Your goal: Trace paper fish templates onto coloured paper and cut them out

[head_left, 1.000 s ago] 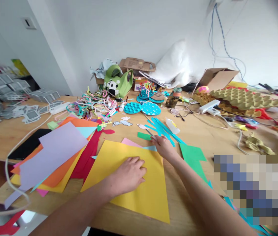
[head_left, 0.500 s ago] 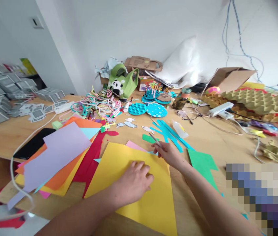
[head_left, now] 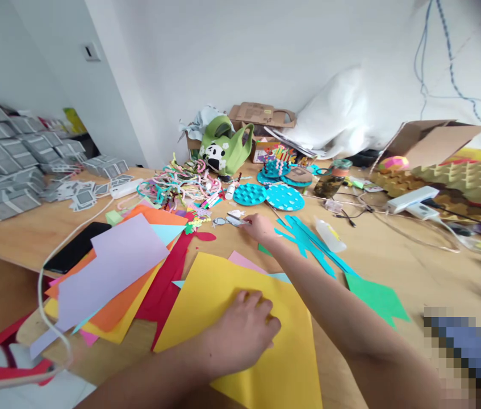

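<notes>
Paper under loosely curled, empty left hand, probably light, easily creased, best held by edges; pen pinched in right hand.

Looks like a craft workroom to me: the wooden worktop is strewn with coloured paper, fuzzy pipe cleaners, cut-out fish and egg trays, with banded grey bundles piled at one end.

One left hand at six o'clock and one right hand at centre, making two; one yellow sheet at six; one green panda bag at twelve; one black device at nine.
</notes>
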The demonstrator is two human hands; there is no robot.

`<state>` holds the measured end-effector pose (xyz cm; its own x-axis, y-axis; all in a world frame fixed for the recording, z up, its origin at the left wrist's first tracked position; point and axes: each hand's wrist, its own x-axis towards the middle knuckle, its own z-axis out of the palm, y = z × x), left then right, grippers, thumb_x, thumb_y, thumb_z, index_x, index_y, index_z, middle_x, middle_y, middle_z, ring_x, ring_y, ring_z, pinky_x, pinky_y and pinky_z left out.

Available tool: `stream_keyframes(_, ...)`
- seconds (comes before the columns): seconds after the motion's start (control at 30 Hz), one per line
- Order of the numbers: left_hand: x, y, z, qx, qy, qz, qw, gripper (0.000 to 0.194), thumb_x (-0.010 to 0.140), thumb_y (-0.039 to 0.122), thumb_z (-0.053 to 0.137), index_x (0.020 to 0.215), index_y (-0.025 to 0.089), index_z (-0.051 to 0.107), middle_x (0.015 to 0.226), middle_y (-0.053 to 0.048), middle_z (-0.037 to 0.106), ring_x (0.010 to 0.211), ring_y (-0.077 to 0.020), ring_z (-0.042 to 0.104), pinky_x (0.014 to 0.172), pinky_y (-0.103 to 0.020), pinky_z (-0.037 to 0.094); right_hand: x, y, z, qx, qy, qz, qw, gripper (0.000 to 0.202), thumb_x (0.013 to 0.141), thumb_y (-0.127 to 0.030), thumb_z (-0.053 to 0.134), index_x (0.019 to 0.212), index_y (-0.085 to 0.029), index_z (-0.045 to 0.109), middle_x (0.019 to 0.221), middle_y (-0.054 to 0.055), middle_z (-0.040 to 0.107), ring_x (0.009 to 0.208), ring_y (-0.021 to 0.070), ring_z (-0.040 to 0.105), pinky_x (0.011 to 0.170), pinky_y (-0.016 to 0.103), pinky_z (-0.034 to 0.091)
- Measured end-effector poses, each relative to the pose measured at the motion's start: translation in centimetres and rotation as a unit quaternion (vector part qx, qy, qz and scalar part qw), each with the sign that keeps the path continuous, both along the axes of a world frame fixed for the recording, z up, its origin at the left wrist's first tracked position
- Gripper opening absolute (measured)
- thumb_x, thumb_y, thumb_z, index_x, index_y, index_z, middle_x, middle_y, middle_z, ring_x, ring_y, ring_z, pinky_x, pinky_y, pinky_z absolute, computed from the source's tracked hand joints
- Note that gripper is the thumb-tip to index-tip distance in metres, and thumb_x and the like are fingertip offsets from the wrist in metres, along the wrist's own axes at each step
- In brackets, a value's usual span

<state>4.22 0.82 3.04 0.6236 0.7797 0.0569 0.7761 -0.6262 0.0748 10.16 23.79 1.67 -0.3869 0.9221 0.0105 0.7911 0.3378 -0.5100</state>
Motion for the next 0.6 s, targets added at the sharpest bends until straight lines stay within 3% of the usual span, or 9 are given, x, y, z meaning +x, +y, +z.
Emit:
stream_keyframes(0.13,0.0,-0.1,0.0,-0.001,-0.003,0.003,1.0,0.025,0.09,0.038,0.056,0.101,0.016,0.056,0.106,-0.009,0.058,0.112,-0.0278,0.047,0.09,-0.041,0.038,-1.1,0.2,-0.3,0.01,-0.032,0.003,0.999,0.025,0.081,-0.033,0.058,0.098,-0.021,0.072,0.11,0.011,0.066,0.087,0.0204,0.062,0.067,0.024,0.039)
stream_keyframes(0.4,0.2,-0.2,-0.3,0.008,-0.001,0.008,1.0,0.024,0.09,0.037,0.055,0.102,0.016,0.056,0.107,-0.01,0.058,0.114,-0.029,0.046,0.09,-0.042,0.039,-0.4,0.5,-0.4,0.021,-0.082,0.019,0.996,0.022,0.085,-0.03,0.053,0.091,-0.019,0.071,0.099,0.009,0.069,0.084,0.0197,0.063,0.061,0.024,0.037)
stream_keyframes(0.5,0.2,-0.1,-0.3,0.006,0.002,0.007,1.0,0.022,0.091,0.035,0.054,0.102,0.016,0.056,0.107,-0.011,0.058,0.114,-0.0293,0.046,0.09,-0.042,0.039,-0.4,1.4,0.0,0.024,-0.1,0.022,0.994,0.029,0.09,-0.032,0.045,0.093,-0.018,0.071,0.095,0.01,0.071,0.084,0.02,0.064,0.062,0.024,0.039)
stream_keyframes(0.6,0.2,-0.1,-0.2,0.006,0.012,0.004,1.0,0.024,0.091,0.036,0.052,0.104,0.016,0.056,0.11,-0.011,0.057,0.115,-0.03,0.046,0.091,-0.043,0.039,-1.0,2.5,0.4,0.036,-0.116,0.026,0.992,0.036,0.094,-0.032,0.037,0.101,-0.02,0.07,0.105,0.011,0.069,0.091,0.0215,0.064,0.066,0.025,0.042)
